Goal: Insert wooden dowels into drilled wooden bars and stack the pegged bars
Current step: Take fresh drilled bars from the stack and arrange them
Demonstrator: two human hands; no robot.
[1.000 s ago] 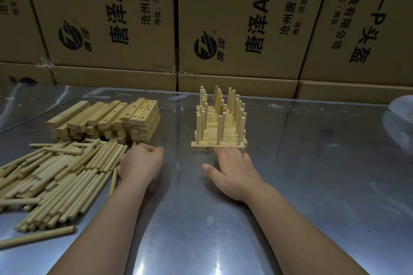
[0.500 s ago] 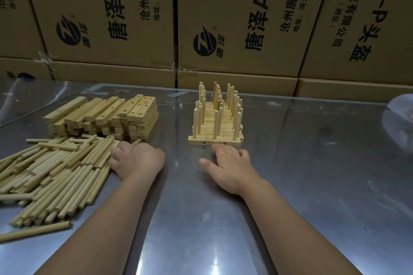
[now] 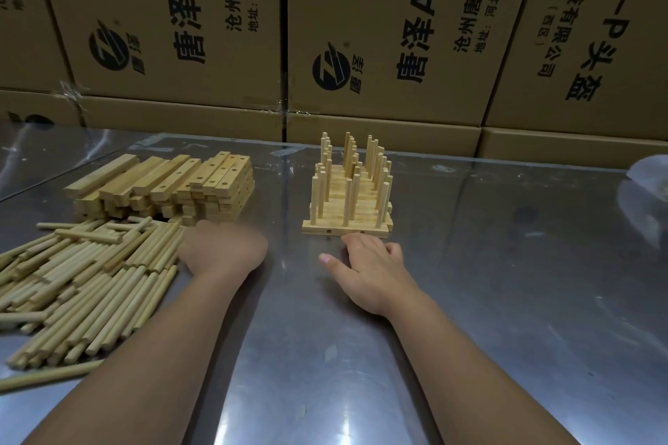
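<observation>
A stack of pegged bars [image 3: 347, 208] stands mid-table with several dowels upright in it. My right hand [image 3: 368, 271] lies flat on the metal just in front of it, fingers straight, fingertips at the front bar's edge. Loose dowels [image 3: 79, 278] lie in a wide pile at the left. My left hand [image 3: 222, 249] rests at the pile's right edge, knuckles up, its fingers curled down out of sight over the dowel ends. Whether it holds a dowel is hidden. Drilled bars [image 3: 170, 188] are heaped behind the dowels.
The steel table [image 3: 506, 300] stretches bare to the right and front. Cardboard boxes [image 3: 361, 47] form a wall along its far edge. A clear plastic bag [image 3: 650, 188] sits at the far right edge. One dowel [image 3: 47, 377] lies apart at the front left.
My left hand has slid left from the bare metal onto the edge of the dowel pile. My right hand has stayed at the front of the pegged stack.
</observation>
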